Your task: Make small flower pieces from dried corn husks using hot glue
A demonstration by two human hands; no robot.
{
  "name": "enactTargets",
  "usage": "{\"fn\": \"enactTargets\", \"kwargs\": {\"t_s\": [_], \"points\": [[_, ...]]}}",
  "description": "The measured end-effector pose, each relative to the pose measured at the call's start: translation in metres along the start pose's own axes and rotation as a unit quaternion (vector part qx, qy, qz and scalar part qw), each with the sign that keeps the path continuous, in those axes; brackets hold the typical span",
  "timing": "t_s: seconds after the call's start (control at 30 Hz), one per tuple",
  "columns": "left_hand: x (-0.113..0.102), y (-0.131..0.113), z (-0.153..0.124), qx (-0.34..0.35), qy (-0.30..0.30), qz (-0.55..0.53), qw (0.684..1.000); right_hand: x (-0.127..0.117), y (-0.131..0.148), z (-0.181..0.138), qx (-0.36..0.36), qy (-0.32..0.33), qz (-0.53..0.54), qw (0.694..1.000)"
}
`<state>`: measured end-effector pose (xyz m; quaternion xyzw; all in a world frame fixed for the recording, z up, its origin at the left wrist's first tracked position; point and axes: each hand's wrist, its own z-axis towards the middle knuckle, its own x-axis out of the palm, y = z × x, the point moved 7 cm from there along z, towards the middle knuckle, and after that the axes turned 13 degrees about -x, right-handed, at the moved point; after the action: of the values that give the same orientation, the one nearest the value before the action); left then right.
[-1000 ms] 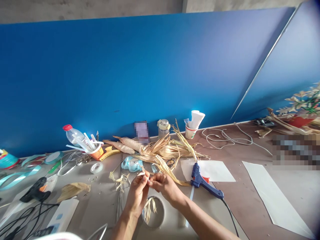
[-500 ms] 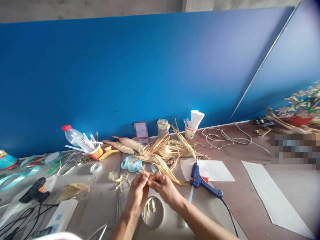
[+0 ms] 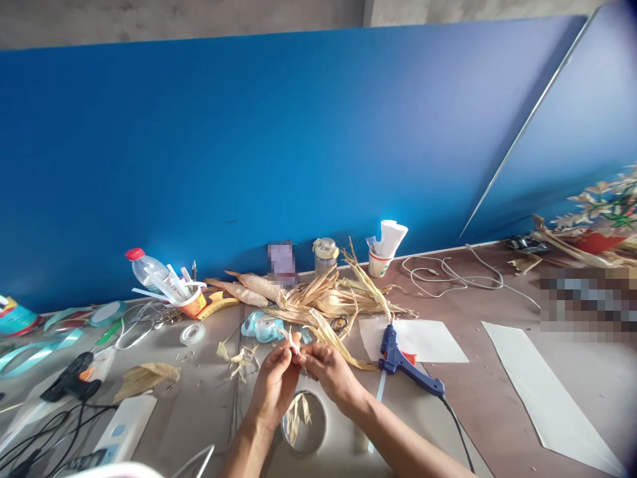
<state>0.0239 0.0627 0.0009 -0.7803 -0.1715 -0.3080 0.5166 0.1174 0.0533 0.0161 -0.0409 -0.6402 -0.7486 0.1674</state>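
My left hand [image 3: 275, 380] and my right hand [image 3: 328, 373] meet at the middle of the table, fingertips pinched together. Between them is a small pale piece of corn husk [image 3: 292, 340], its tip sticking up above the fingers; the rest of it is hidden. Just below my hands lies a roll of tape [image 3: 322, 438] with a few thin husk strips [image 3: 294, 419] inside its ring. Beyond the fingers spreads a heap of dried corn husks [image 3: 328, 300]. A blue glue gun [image 3: 398, 358] rests to the right of my right hand, nozzle toward the husks.
White paper sheets [image 3: 542, 392] lie to the right. A paper cup [image 3: 381, 264], a lidded jar [image 3: 325, 255] and a red-capped bottle [image 3: 149, 271] stand along the blue partition [image 3: 298, 146]. At left are a power strip [image 3: 127, 431], black cables and ribbon [image 3: 54, 344].
My fingers have shifted slightly around the husk piece, and more of its pale tip now shows above them. The things on the table stay where they were.
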Motion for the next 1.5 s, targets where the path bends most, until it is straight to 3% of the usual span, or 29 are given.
{"fn": "enactTargets", "kwargs": {"t_s": [0.23, 0.6, 1.07, 1.23, 1.5], "points": [[0.012, -0.002, -0.004, 0.002, 0.038, 0.002, 0.999, -0.001, -0.005, -0.001, 0.015, 0.002, 0.029, 0.999], [0.007, -0.001, -0.004, -0.038, 0.016, 0.014, 0.999, 0.008, -0.014, -0.004, 0.036, 0.031, 0.097, 0.994], [0.005, 0.001, -0.002, 0.001, 0.023, 0.027, 0.999, 0.004, -0.014, -0.004, 0.025, -0.008, 0.041, 0.999], [0.002, 0.001, -0.002, -0.009, -0.008, 0.054, 0.998, 0.002, -0.012, -0.005, 0.001, -0.018, 0.002, 1.000], [-0.005, 0.008, -0.001, -0.002, -0.063, 0.098, 0.993, -0.004, -0.015, -0.002, -0.016, -0.061, 0.028, 0.998]]}}
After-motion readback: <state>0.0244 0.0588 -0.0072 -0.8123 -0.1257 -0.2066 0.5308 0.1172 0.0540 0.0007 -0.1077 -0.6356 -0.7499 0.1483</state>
